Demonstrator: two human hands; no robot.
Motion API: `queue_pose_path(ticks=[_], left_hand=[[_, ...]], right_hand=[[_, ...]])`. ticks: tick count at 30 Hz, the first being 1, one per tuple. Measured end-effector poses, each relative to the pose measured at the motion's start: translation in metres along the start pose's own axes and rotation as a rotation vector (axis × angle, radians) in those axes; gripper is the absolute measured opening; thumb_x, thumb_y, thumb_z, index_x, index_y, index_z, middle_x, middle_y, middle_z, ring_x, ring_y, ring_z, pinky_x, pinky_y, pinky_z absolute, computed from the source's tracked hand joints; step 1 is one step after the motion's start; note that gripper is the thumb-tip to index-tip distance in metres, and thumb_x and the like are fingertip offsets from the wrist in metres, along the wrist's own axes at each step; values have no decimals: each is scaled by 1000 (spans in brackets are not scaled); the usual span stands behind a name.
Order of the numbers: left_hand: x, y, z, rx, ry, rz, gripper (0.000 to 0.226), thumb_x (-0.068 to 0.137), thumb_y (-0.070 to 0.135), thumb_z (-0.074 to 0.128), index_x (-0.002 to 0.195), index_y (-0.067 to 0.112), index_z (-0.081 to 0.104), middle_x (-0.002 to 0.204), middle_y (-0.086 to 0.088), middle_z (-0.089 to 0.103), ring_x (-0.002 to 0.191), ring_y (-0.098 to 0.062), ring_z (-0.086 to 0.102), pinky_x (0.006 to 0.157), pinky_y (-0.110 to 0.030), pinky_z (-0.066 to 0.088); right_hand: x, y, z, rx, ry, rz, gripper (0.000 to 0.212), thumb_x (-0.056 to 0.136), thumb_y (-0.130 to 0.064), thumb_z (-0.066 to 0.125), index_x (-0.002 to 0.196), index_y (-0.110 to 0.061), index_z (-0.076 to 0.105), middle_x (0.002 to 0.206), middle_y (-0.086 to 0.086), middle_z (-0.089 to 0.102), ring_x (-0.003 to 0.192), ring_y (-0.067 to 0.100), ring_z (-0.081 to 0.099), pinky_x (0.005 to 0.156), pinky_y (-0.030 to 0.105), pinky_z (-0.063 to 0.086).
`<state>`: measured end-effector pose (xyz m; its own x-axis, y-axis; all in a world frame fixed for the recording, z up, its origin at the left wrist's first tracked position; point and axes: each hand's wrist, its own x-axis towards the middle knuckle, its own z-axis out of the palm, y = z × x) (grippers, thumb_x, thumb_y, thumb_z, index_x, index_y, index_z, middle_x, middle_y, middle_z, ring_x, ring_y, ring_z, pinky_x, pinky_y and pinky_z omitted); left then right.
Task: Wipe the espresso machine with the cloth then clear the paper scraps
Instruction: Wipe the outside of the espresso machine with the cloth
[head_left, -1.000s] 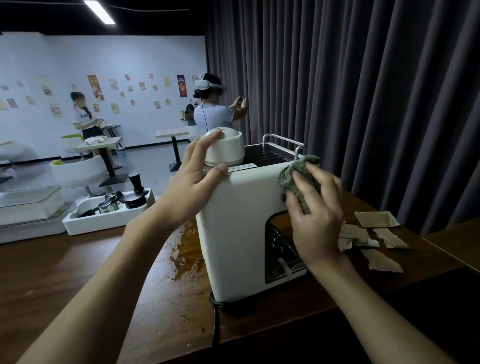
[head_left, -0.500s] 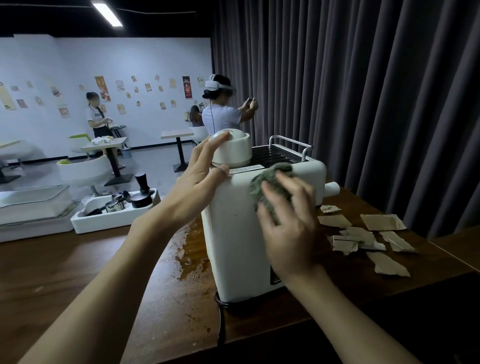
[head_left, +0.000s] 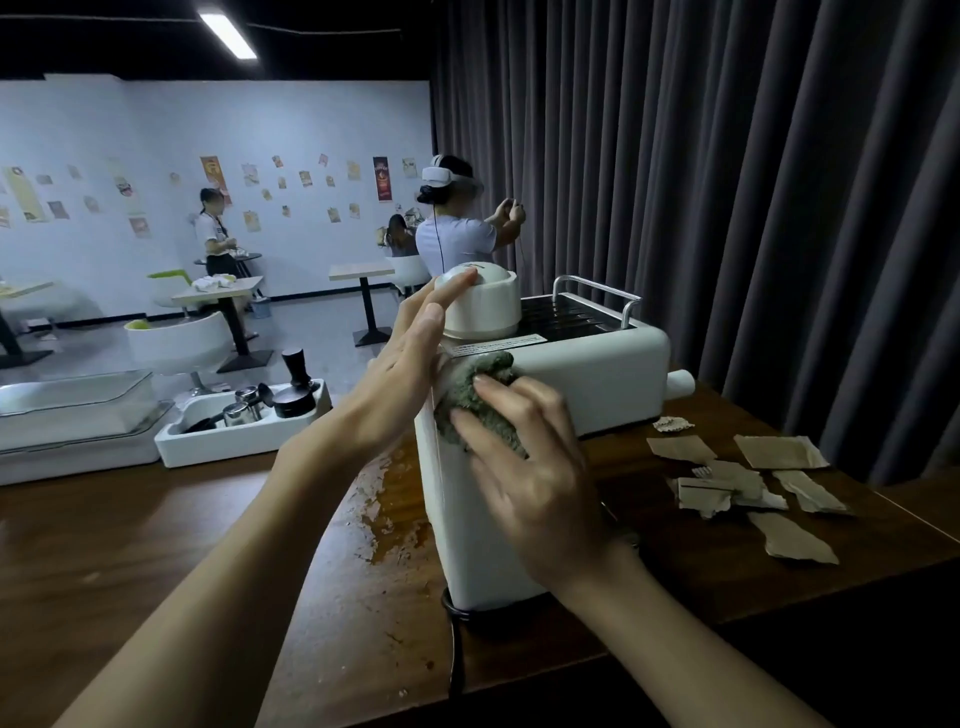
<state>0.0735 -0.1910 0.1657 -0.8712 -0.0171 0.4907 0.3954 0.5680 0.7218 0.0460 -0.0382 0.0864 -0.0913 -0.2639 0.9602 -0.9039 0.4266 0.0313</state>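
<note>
Nearest to me, a black power cord (head_left: 456, 654) is trailing from the near bottom corner of the espresso machine (head_left: 587, 379) and dropping over the edge of the dark wooden table (head_left: 156, 571). Just above that, the person's right hand (head_left: 540, 483) is pressing a bunched grey-green cloth (head_left: 467, 395) against the machine's near side panel, high up by its top left corner. The fingers are spread apart and bent over the cloth, with thumb and forefinger gripping the wad between them. The left hand (head_left: 400, 384) is bracing the machine's left edge at the same corner. Its fingers are lying straight and close together, the tips reaching up onto the white domed cap (head_left: 483, 306) sitting on the machine's top. To the machine's right the torn brown paper scraps (head_left: 737, 483) are lying loose on the table, some overlapping, the closest one near the machine but apart from it. On the machine's top, behind the cap, a metal rail (head_left: 597, 291) is arching over a dark slatted grate. Further off to the machine's left a white tray (head_left: 234, 449) is holding a black tamper (head_left: 296, 364) and some metal parts, beside a glass-lidded case (head_left: 72, 405). Behind the machine a dark curtain (head_left: 727, 182) is hanging, and beyond it a person in a white headset (head_left: 452, 228) is standing with both hands raised.
</note>
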Motion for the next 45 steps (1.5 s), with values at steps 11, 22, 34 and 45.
queue_pose_path(ticks=[11,22,34,45], left_hand=[[0,1,2,49,-7,4,48,94,63,20,141,64,30,159,22,22,146,9,17,126,-46,15],[-3,-4,6,140,18,10,48,90,60,29,135,76,20,161,25,15,131,23,28,120,-59,18],[-4,-6,6,161,5,-21,55,91,62,25,144,68,15,162,31,6,150,2,9,122,-61,8],[-5,-6,4,177,-30,-19,47,96,59,22,137,78,10,161,32,3,152,-7,11,121,-63,10]], right_hand=[[-23,-14,18,49,128,154,27,96,-26,61,112,-7,73,128,9,50,114,29,50,97,44,46],[-40,-24,24,79,147,338,38,92,-27,66,124,-6,65,128,10,41,119,28,48,109,30,38],[-32,-4,19,16,332,504,33,89,-14,68,119,-1,67,113,16,50,108,24,52,101,28,44],[-44,35,3,-49,377,551,31,90,-19,66,118,-6,68,108,11,50,101,19,51,91,39,50]])
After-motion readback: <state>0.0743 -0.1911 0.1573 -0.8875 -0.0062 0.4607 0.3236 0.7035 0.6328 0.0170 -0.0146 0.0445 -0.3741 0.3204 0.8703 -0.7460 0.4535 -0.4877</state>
